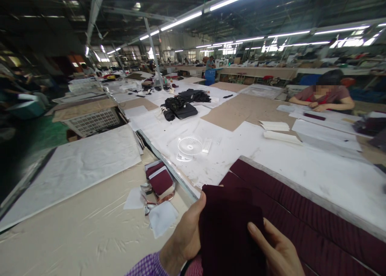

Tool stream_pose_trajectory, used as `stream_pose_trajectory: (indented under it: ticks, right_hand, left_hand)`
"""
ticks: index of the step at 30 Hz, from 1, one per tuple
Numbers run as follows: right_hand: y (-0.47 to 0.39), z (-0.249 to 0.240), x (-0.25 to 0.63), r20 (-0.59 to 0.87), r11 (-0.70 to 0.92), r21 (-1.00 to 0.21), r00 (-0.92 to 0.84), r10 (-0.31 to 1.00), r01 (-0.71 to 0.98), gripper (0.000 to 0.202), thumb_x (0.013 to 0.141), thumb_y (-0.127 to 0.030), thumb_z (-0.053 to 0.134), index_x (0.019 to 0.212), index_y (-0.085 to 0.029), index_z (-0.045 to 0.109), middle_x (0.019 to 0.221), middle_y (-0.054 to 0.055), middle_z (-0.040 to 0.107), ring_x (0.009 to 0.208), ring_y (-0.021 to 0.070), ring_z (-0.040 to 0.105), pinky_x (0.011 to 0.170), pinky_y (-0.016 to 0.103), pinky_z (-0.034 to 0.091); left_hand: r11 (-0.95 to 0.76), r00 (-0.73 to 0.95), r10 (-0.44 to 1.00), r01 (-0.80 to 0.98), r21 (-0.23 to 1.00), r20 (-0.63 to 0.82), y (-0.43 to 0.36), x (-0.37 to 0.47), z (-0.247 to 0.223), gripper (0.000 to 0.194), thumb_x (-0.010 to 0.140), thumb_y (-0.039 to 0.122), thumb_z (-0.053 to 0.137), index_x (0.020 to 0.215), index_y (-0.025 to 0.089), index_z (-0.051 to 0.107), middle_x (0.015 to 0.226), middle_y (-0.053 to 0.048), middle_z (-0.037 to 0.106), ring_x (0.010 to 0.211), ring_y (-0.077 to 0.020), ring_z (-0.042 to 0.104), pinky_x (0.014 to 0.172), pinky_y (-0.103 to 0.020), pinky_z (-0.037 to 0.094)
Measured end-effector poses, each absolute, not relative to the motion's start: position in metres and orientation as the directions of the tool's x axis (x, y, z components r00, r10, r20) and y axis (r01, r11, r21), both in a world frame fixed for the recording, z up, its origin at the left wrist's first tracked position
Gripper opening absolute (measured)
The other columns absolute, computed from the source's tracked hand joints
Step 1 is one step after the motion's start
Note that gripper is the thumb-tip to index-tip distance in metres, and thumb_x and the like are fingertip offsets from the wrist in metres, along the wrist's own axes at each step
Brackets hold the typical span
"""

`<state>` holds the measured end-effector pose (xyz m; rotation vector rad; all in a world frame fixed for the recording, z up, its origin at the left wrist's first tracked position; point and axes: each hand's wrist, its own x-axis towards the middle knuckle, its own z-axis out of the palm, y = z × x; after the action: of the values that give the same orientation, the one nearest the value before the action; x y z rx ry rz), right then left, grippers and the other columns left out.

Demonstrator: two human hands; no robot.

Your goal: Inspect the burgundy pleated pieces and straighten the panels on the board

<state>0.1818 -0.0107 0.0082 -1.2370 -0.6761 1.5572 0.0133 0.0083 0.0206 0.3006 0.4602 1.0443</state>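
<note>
A stack of dark maroon fabric pieces (229, 227) is held up in front of me between both hands. My left hand (188, 223) grips its left edge, thumb on the near face and fingers mostly hidden behind. On the right edge, my right hand (276, 248) is closed, with the thumb pressed on the front and the fingers behind. Beyond the stack, rows of overlapping maroon fabric pieces (301, 203) lie on the white-covered table (208, 167). To the left, a small pile of maroon pieces (162, 181) rests with pale sheets on a cream surface.
A white fan (189, 146) lies on the table, with bundled black fabric (183, 103) behind it. Brown paper (238, 109) covers part of the tabletop. At the right, another person (325, 93) leans over the table. A white crate (93, 123) stands left.
</note>
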Motion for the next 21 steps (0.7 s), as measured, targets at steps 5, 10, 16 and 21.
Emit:
stream_pose_trajectory:
  ticks: [5,10,16,21]
  right_hand:
    - [-0.011,0.010,0.180,-0.345,-0.308,-0.880,0.042,0.938,-0.362,0.044,0.064,-0.041,0.080,0.101,-0.019,0.070,0.103,0.008,0.071,0.098,0.0328,0.064,0.071,0.034,0.057]
    - [-0.011,0.017,0.177,-0.356,-0.316,-0.878,0.050,0.933,-0.361,0.045,0.063,-0.040,0.081,0.101,-0.018,0.071,0.099,0.008,0.072,0.093,0.0325,0.065,0.072,0.034,0.057]
    - [-0.011,0.018,0.180,-0.345,-0.311,-0.903,0.067,0.936,-0.298,0.041,0.063,-0.042,0.081,0.096,-0.019,0.072,0.090,0.005,0.073,0.090,0.0292,0.066,0.076,0.031,0.055]
    - [-0.011,0.014,0.181,-0.339,-0.306,-0.920,0.102,0.935,-0.245,0.043,0.063,-0.045,0.080,0.094,-0.018,0.069,0.089,0.005,0.073,0.086,0.0282,0.067,0.075,0.031,0.055]
  left_hand:
    - [0.502,0.475,0.862,-0.752,0.427,-0.177,0.010,0.011,0.019,0.047,0.093,0.040,0.036,0.117,0.009,0.062,0.118,-0.013,0.065,0.119,-0.0261,0.054,0.107,-0.040,0.034]
    - [0.523,0.509,0.846,-0.728,0.444,-0.161,0.008,0.011,0.021,0.051,0.094,0.044,0.033,0.114,0.008,0.065,0.113,-0.014,0.068,0.118,-0.0272,0.055,0.108,-0.041,0.033]
    - [0.516,0.497,0.851,-0.736,0.439,-0.167,0.006,0.014,0.022,0.047,0.092,0.044,0.037,0.112,0.011,0.066,0.110,-0.012,0.069,0.118,-0.0271,0.055,0.109,-0.042,0.031]
    - [0.426,0.424,0.897,-0.746,0.512,-0.129,0.003,0.014,0.017,0.044,0.089,0.043,0.048,0.117,0.014,0.063,0.116,-0.013,0.066,0.119,-0.0283,0.054,0.106,-0.043,0.036]
